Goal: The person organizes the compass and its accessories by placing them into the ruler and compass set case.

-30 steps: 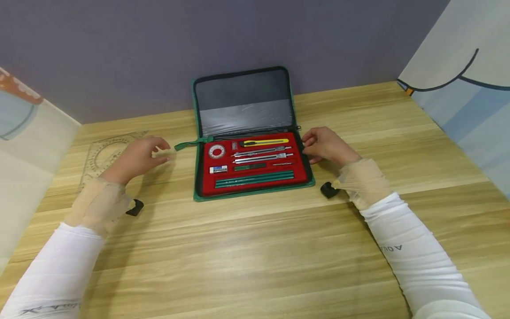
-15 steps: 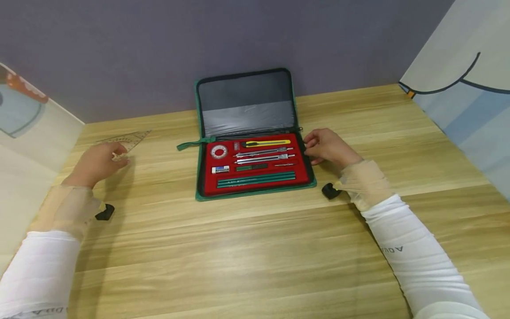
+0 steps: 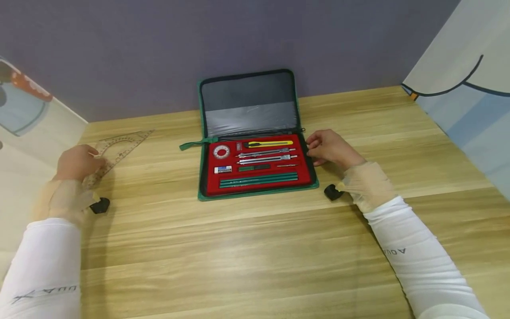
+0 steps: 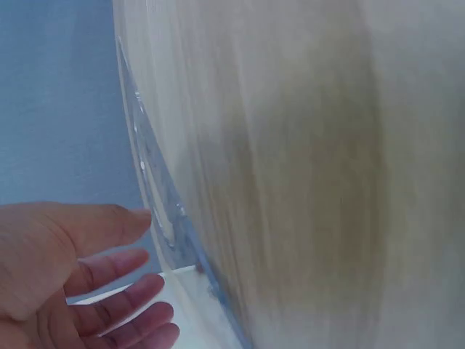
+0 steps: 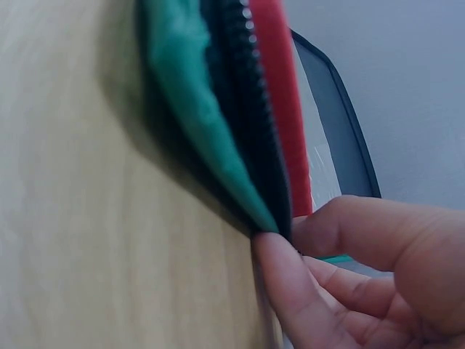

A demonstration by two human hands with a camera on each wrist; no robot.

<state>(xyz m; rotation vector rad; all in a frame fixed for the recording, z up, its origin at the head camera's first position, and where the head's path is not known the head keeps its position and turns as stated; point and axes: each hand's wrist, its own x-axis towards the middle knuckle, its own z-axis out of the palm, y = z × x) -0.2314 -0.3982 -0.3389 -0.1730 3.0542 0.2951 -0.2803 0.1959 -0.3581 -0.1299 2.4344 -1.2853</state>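
A green zip case [image 3: 249,95] stands open on the table, its lid leaning up at the back. Its red insert [image 3: 211,179] carries drawing tools. My right hand [image 3: 330,148] pinches the right edge of the case between thumb and finger; the zip teeth [image 5: 258,102] run right up to the fingertips in the right wrist view. On the left, my left hand [image 3: 77,163] hovers beside a clear plastic set square [image 3: 137,136] with a protractor arc. Its fingers are apart and loosely bent, holding nothing, and in the left wrist view the fingertips are close to the set square [image 4: 171,193].
The insert holds a yellow cutter [image 3: 272,143], two metal compasses [image 3: 267,159], a white round dial [image 3: 221,152], an eraser [image 3: 223,169] and green pencils [image 3: 259,180]. A green strap [image 3: 195,144] sticks out left. A grey wall [image 3: 159,57] stands behind the table.
My left hand has moved left, away from the case strap, passing over the set square to its left side. My right hand keeps its grip on the case edge.
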